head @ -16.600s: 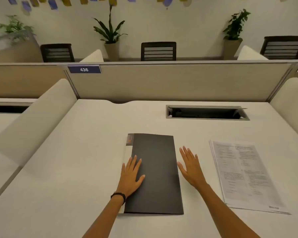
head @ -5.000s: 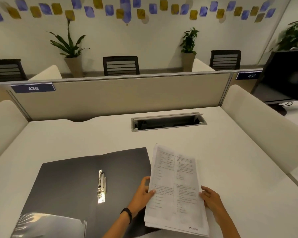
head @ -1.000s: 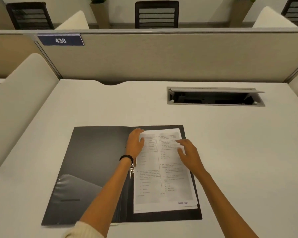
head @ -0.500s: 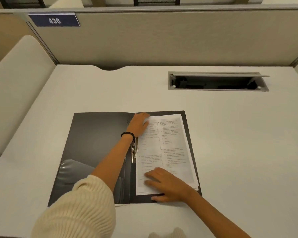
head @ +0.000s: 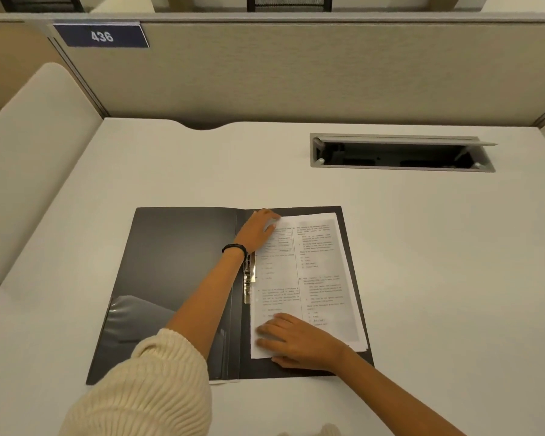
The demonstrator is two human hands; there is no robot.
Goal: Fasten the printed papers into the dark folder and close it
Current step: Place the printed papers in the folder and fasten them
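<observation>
The dark folder point(head: 177, 262) lies open flat on the desk. The stack of printed papers point(head: 321, 278) rests on its right half, its left edge against the metal clip point(head: 249, 281) at the spine. My left hand point(head: 258, 229) lies flat on the papers' top left corner, fingers spread. Down at the bottom left corner, my right hand point(head: 299, 341) presses the stack flat. Neither hand grips anything. A clear plastic pocket point(head: 132, 325) covers the lower part of the left cover.
An open cable hatch point(head: 400, 152) is set into the white desk point(head: 438, 278) at the back right. A beige partition point(head: 296, 70) with a "436" label point(head: 101, 36) closes off the back. A curved white side panel point(head: 35, 146) stands on the left.
Over the last second my right hand slid from the middle of the papers down to their bottom left corner. My left hand stays at the top left corner. The camera tilted lower.
</observation>
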